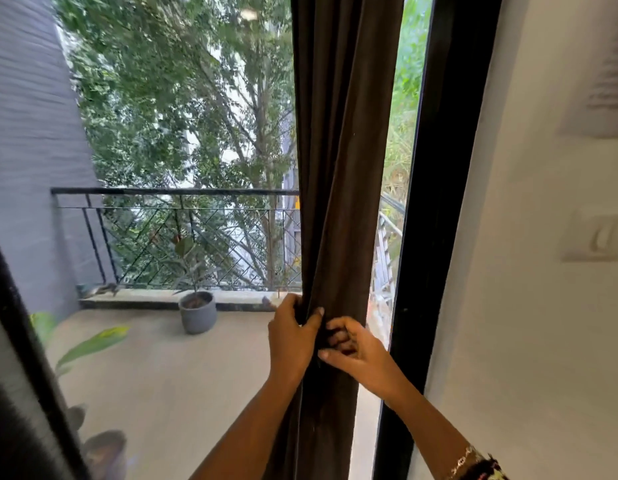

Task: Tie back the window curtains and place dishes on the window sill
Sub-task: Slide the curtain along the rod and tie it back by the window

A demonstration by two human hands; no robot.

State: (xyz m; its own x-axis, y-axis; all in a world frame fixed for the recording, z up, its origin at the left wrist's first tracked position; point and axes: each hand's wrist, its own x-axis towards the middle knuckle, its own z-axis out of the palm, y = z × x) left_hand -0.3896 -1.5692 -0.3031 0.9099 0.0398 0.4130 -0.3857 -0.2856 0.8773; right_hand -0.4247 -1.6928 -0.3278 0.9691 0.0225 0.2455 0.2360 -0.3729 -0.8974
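Here, in the head view, the curtain [342, 168] hangs as a dark brown gathered column in front of the glass. It sits just left of the black window frame [439, 202], with a narrow strip of glass showing between them.

Both hands meet on the curtain low down, almost touching each other. The left hand [290, 337] grips the curtain's left edge, with its thumb lying across the front of the cloth and its fingers wrapped out of sight behind the folds. The right hand [352, 344] is just to the right and a little lower. Its fingers [337, 329] are curled tight into the fabric, and the thumb presses on the front, pinching a fold. A beaded bracelet [467, 459] circles the right wrist.

Through the glass lies a balcony floor, with a grey plant pot [198, 311] standing near a low ledge, and a black metal railing [176, 216] above it. Trees fill the space beyond. A white wall [543, 323] to the right of the frame carries a pale switch plate [593, 237].
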